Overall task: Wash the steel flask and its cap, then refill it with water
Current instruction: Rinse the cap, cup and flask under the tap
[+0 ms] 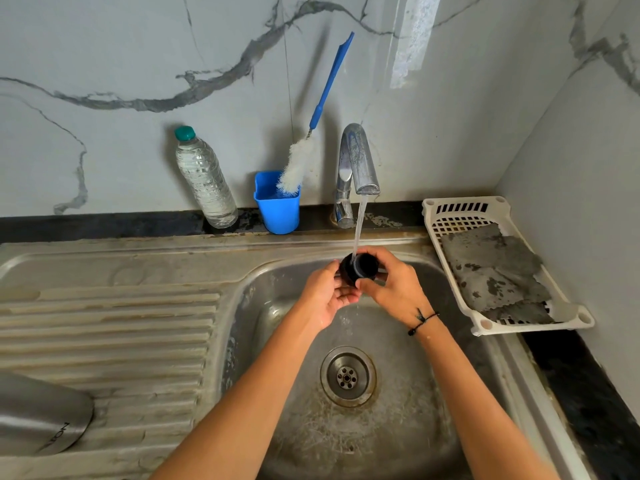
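Steel flask (41,415): lies on its side on the ribbed drainboard, far left of and nearer the viewer than both grips, open end out of frame
Water bottle (204,178): upright on the desk at the wall, left of and beyond the grips, green lid on
Blue cup (277,211): right of the bottle, holds a bottle brush (296,164) leaning on the wall
Left grip (323,296): fingers curled under the black cap (358,268), thumb on its side, grasping it
Cap: between both grips, above the sink (263,306) basin, water stream striking it
Tap (356,161): directly beyond the grips, running
Right grip (394,289): fingers wrapped on the cap's right side, grasping it
White basket (450,209): right of the grips, grey cloth (495,271) inside
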### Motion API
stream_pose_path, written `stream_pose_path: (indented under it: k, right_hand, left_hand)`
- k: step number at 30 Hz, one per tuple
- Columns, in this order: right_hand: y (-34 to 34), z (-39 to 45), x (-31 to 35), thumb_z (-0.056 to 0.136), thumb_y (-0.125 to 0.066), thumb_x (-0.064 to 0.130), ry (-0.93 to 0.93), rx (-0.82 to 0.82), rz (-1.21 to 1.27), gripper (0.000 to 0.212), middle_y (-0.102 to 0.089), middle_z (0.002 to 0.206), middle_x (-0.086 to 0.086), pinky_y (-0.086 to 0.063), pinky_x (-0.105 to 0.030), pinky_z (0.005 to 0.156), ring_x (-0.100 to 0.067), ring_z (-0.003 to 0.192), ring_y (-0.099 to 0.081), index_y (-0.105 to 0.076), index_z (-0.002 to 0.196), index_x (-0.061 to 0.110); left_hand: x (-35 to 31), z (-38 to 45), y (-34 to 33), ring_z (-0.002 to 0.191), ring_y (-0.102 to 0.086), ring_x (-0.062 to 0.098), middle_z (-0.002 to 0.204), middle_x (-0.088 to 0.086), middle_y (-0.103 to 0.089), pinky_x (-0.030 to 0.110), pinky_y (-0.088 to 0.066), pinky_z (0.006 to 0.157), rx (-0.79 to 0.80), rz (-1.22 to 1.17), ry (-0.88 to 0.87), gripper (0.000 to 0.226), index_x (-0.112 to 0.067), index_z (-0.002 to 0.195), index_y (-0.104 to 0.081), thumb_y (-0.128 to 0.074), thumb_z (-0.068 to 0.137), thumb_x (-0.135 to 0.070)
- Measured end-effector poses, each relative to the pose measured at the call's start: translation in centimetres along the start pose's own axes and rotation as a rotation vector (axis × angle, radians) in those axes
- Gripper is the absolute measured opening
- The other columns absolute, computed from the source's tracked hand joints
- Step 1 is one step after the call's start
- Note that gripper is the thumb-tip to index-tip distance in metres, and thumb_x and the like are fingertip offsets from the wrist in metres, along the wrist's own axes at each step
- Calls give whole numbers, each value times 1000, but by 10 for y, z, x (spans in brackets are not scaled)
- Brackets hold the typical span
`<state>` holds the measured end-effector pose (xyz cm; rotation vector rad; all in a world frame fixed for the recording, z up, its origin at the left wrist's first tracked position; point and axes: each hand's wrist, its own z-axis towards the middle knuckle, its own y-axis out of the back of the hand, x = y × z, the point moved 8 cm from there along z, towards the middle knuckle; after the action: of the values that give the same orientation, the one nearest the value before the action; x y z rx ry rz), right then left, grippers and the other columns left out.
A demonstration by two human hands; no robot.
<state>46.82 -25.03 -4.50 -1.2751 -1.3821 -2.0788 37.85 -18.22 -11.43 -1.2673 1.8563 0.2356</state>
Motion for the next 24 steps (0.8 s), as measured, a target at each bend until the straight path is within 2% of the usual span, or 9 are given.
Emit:
stream_pose_path:
  k: [2, 5, 7, 9, 12, 16, 19, 22, 24]
  right_hand:
    - [2, -1, 5, 76, -70, 2, 11, -48, -47, 50, -60, 110, 7, -37, -3, 85, -6, 102, -54, -55, 121, 17]
    - [-8, -4, 0, 75, -72, 9, -80, 32, -136, 45, -65, 109, -1, -43, -19, 87, -17, 102, -59, -58, 117, 16]
    - [-3, -7, 3, 75, -73, 10, -89, -57, -104, 44, -66, 106, -2, -47, -26, 87, -17, 99, -60, -58, 116, 15]
    - [0, -5, 5, 76, -73, 11, -100, -95, -115, 43, -65, 106, -3, -47, -25, 85, -16, 99, -59, -58, 117, 14]
    - [-13, -4, 0, 75, -72, 13, -155, 53, -230, 44, -66, 109, -4, -44, -26, 85, -21, 103, -59, -59, 116, 17]
    - [0, -4, 16, 76, -71, 10, -75, -145, -148, 43, -65, 104, -2, -43, -19, 79, -14, 94, -59, -57, 117, 13]
    - [-5, -3, 11, 76, -71, 12, -156, -77, -197, 42, -66, 104, -5, -44, -22, 78, -21, 97, -61, -58, 116, 14]
    - [5, -7, 23, 77, -70, 8, -66, -217, -145, 41, -65, 105, -4, -46, -24, 78, -18, 94, -60, -57, 116, 12]
    - [3, -6, 20, 78, -69, 10, -115, -182, -158, 41, -65, 105, -5, -44, -22, 76, -19, 95, -60, -56, 117, 12]
  left_hand:
    - [-2, 2, 3, 71, -59, 21, 84, 13, -64, 31, -50, 66, -17, 22, -12, 28, -9, 99, -56, -35, 103, -27]
    - [4, 6, 12, 81, -61, 23, 88, 13, -63, 35, -50, 78, -67, 32, -2, 28, -6, 97, -55, -36, 103, -25]
    - [8, 7, 17, 89, -61, 26, 89, 15, -64, 37, -49, 88, -73, 58, 10, 32, -3, 97, -57, -34, 103, -25]
    - [11, 8, 20, 95, -60, 28, 89, 16, -64, 38, -47, 92, -82, 48, 22, 35, -2, 92, -58, -33, 103, -24]
    - [13, 5, 20, 90, -60, 26, 90, 16, -62, 37, -47, 88, -90, 6, 51, 29, -3, 93, -55, -35, 103, -22]
    - [5, 3, 14, 80, -61, 23, 86, 14, -63, 36, -48, 83, -64, 15, 22, 24, -3, 90, -56, -38, 101, -15]
    - [4, 2, 14, 81, -60, 22, 88, 13, -62, 37, -47, 85, -70, 2, 36, 24, -3, 97, -55, -36, 102, -17]
    - [3, 3, 14, 80, -59, 22, 85, 15, -62, 36, -46, 86, -59, 6, 34, 33, -1, 89, -57, -34, 103, -20]
    - [4, 4, 15, 82, -60, 23, 87, 15, -62, 37, -46, 89, -65, 0, 35, 34, 1, 91, -57, -33, 103, -20]
